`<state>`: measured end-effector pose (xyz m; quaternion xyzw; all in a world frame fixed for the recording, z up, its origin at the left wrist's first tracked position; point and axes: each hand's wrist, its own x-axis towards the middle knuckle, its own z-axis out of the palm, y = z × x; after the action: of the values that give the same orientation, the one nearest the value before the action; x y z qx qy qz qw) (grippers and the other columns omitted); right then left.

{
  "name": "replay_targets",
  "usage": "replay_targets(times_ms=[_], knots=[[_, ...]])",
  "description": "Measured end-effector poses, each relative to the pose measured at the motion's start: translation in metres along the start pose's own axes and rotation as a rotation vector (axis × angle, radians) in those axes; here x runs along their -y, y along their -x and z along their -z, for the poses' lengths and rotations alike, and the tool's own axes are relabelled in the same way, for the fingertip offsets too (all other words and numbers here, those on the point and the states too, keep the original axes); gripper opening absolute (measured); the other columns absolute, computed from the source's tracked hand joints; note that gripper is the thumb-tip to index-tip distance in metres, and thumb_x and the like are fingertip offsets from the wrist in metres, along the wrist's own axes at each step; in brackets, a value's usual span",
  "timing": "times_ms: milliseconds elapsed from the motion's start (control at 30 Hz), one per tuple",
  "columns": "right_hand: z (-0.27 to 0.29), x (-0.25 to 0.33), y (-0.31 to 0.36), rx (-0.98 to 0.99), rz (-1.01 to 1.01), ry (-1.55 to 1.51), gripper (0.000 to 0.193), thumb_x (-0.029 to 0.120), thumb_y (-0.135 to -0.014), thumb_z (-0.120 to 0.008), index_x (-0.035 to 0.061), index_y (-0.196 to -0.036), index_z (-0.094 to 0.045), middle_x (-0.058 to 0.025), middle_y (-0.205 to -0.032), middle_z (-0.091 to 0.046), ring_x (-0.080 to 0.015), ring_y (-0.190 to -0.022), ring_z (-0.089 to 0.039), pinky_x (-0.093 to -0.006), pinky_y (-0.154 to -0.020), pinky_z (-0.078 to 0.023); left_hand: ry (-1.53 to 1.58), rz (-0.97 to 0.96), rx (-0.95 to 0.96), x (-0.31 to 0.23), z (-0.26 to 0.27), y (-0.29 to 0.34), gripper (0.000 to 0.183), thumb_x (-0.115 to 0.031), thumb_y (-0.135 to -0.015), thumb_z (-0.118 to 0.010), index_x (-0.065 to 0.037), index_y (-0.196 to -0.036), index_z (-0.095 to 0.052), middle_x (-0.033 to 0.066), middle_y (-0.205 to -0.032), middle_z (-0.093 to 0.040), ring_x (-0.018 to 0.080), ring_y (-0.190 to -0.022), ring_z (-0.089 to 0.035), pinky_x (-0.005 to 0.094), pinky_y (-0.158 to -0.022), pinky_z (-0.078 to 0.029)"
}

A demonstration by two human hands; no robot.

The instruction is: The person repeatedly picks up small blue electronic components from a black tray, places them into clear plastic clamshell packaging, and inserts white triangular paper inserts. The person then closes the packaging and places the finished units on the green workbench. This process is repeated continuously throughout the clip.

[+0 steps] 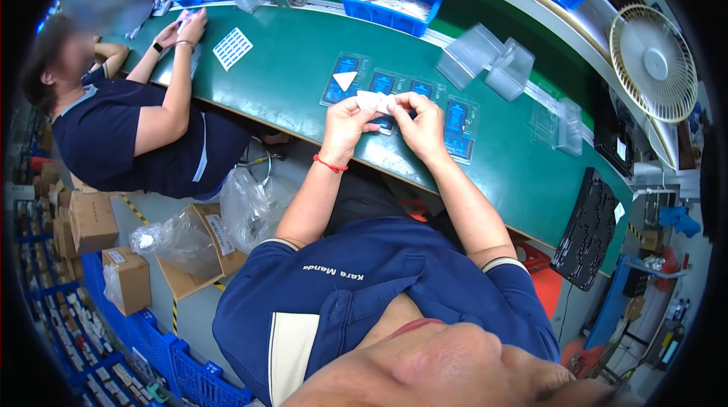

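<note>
Both of my hands are raised over the green table's near edge, fingertips close together. In the pinched fingers of my left hand (347,125) and my right hand (422,125) is a small folded white paper piece (374,101). Just beyond my hands lies a row of clear plastic packs with blue cards, among them one pack (387,81) in the middle and another pack (458,120) right of my right hand. A white triangular paper piece (345,80) rests on the leftmost pack (332,93). My fingers partly cover the middle packs.
A blue bin (390,19) of white papers stands at the back. Clear plastic trays (485,62), a black slotted tray (585,229) and a fan (652,62) are to the right. At left, a co-worker (144,115) sits near a white label sheet (232,48). An open carton (193,248) stands on the floor.
</note>
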<state>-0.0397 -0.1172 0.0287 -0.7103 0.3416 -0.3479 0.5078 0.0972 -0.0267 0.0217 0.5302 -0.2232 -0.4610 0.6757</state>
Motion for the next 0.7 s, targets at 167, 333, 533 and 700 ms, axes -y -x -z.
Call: replay_targets(times_ms=[167,333,533,700], knots=[[0.038,-0.006,0.013,-0.197,0.684,0.99,0.018,0.013,-0.074,-0.064,0.0095,-0.091,-0.07,-0.0023,-0.083,-0.061,-0.0221,-0.087,-0.056,-0.0398,-0.082,-0.039,-0.081,0.039,0.0,-0.003,-0.007,0.005,0.019,-0.013,-0.094,-0.063,0.002,-0.106,-0.067,0.0132,-0.1,-0.071,0.0211,-0.093,-0.07,0.0278,-0.068,-0.058],[0.045,-0.003,0.027,-0.175,0.542,0.812,0.021,0.017,-0.08,-0.069,0.0086,-0.099,-0.071,-0.0027,-0.086,-0.063,-0.0234,-0.087,-0.056,-0.04,-0.086,-0.038,-0.222,0.035,0.09,0.004,-0.014,0.004,0.014,-0.012,-0.089,-0.069,0.001,-0.091,-0.069,0.0114,-0.085,-0.072,0.0161,-0.076,-0.07,0.0237,-0.059,-0.055],[0.052,-0.017,0.024,-0.076,0.029,-0.105,0.012,0.007,-0.084,-0.07,0.0018,-0.095,-0.07,-0.0039,-0.081,-0.068,-0.0105,-0.073,-0.06,-0.0266,-0.068,-0.049,-0.416,-0.003,0.289,0.008,-0.042,0.006,0.017,-0.015,-0.085,-0.074,0.001,-0.081,-0.071,0.0077,-0.076,-0.071,0.0095,-0.065,-0.065,0.0209,-0.054,-0.05],[0.086,-0.04,0.03,-0.296,-0.009,-0.178,0.005,0.004,-0.087,-0.067,-0.0003,-0.091,-0.069,-0.0014,-0.08,-0.069,-0.0046,-0.07,-0.059,-0.0209,-0.065,-0.048,-0.491,-0.083,0.258,0.003,-0.043,-0.017,0.016,-0.017,-0.086,-0.072,-0.001,-0.082,-0.073,0.0044,-0.074,-0.07,0.0075,-0.065,-0.064,0.022,-0.053,-0.049]])
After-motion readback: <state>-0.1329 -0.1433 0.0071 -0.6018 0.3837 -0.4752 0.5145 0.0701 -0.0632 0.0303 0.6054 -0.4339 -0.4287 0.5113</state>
